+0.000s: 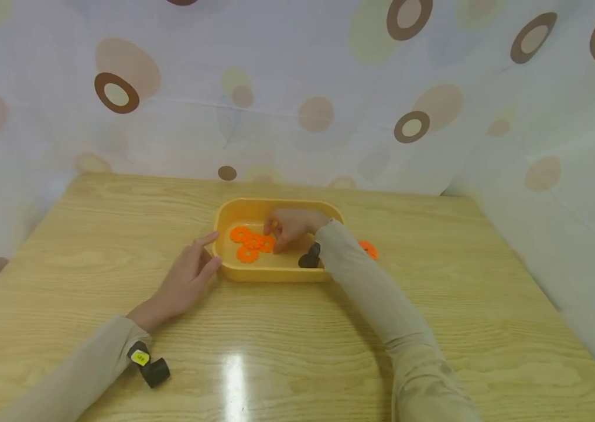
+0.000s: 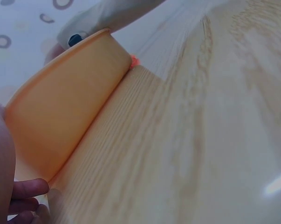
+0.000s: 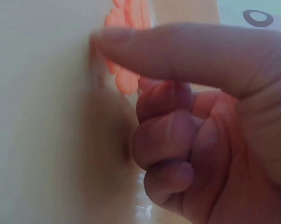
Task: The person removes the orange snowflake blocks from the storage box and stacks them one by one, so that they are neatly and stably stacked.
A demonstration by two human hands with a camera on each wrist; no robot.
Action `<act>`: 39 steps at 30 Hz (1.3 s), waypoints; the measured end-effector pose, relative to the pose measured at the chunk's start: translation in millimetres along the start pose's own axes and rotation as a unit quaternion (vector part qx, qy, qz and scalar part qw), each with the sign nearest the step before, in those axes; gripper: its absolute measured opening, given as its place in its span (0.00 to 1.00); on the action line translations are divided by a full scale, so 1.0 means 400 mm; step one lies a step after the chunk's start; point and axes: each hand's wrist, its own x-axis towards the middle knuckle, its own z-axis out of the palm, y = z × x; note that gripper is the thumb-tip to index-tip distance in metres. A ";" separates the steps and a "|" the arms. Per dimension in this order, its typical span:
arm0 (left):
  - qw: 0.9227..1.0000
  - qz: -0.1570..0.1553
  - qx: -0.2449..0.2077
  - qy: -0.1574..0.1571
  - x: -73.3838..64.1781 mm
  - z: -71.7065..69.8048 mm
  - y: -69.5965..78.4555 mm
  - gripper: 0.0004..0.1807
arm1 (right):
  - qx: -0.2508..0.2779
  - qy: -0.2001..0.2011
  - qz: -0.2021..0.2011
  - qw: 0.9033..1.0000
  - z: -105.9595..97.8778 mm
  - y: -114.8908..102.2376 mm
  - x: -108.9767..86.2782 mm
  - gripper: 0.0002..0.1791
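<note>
A yellow plastic tray (image 1: pixel 271 274) stands on the wooden table. On its floor, toward the left, several orange flower-shaped pieces (image 1: pixel 247 254) lie close together and partly overlap. My right hand (image 1: pixel 291 225) reaches down into the tray beside the rightmost piece. In the right wrist view its thumb (image 3: pixel 168 51) is straight, its other visible fingers curl, and orange pieces (image 3: pixel 127 81) show behind the thumb. Whether it pinches one is hidden. My left hand (image 1: pixel 187 278) touches the tray's left end with thumb and forefinger spread apart; its lower fingers (image 2: pixel 28 189) are near the tray's base.
Another orange piece (image 1: pixel 368 249) lies on the table just right of the tray, partly behind the right sleeve (image 1: pixel 371 293). A pale curtain (image 1: pixel 276 135) with round patterns encloses the table (image 1: pixel 287 351) at the back and sides. Dark wrist cameras (image 1: pixel 150 366) are strapped to both forearms.
</note>
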 end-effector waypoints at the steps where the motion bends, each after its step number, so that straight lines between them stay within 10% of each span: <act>1: 1.000 0.001 0.000 0.001 0.000 0.000 0.001 0.26 | 0.002 0.000 -0.001 1.000 0.000 0.000 0.000 0.24; 15: 1.000 -0.011 0.000 -0.009 -0.003 0.003 0.004 0.26 | -0.032 -0.011 0.012 0.999 0.015 0.000 -0.005 0.11; 21: 1.000 -0.011 -0.002 -0.008 -0.004 0.003 0.005 0.26 | -0.022 -0.057 -0.022 0.998 0.011 0.004 -0.006 0.26; 39: 1.000 0.002 0.001 -0.007 -0.004 0.001 0.002 0.26 | -0.041 -0.057 -0.039 0.997 -0.004 0.001 -0.017 0.20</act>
